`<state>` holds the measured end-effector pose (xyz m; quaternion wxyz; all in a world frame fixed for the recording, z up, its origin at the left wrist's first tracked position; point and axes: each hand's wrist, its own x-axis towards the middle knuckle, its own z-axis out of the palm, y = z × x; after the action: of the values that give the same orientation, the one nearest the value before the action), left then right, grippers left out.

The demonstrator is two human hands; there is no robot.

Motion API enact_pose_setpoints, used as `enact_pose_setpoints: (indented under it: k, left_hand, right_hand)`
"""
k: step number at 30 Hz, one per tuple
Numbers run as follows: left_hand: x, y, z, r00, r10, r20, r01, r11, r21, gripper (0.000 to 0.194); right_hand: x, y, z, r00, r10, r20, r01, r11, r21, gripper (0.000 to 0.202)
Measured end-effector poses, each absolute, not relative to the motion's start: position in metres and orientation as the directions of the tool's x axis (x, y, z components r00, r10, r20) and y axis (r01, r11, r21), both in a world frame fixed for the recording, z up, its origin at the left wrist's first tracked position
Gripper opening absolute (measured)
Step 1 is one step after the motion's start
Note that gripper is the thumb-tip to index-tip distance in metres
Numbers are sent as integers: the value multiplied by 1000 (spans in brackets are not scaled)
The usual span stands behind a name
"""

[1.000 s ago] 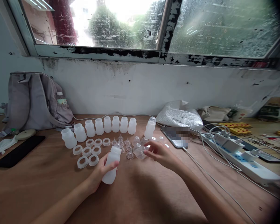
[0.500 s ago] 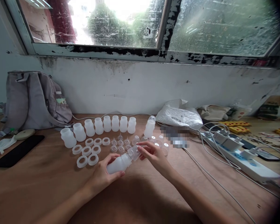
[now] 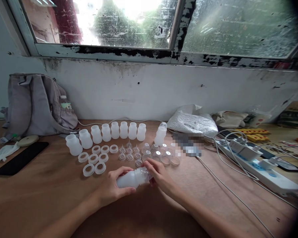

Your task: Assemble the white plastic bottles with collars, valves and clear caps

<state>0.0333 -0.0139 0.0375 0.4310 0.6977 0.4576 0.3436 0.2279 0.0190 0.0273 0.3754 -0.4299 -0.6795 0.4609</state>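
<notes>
My left hand is wrapped round a frosted white baby bottle, which lies tilted with its neck end to the right. Over that end sits a clear cap, gripped by the fingers of my right hand. Behind my hands stand several open bottle bodies in a curved row. Several white collar rings, clear teats and clear dome caps lie grouped before them. One capped bottle stands upright at the right of the row.
On the left are a grey backpack and a black phone. A silvery plastic bag rests against the wall. To the right, a white power strip trails several cables across the wooden table.
My right hand has moved the clear cap down and left onto the bottle's end, closing the slant between them. The left hand keeps hold of the bottle.
</notes>
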Motion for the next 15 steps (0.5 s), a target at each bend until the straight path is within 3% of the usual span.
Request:
enact_pose_setpoints:
  k: [8, 15]
  left_hand:
    - [32, -16, 33, 442, 896, 39, 371, -222, 902, 46]
    - [37, -20, 18, 380, 918, 110, 389, -267, 882, 47]
  right_hand:
    - [221, 5, 1, -312, 916, 251, 281, 341, -897, 39]
    - [217, -4, -3, -223, 923, 314, 310, 373, -874, 39]
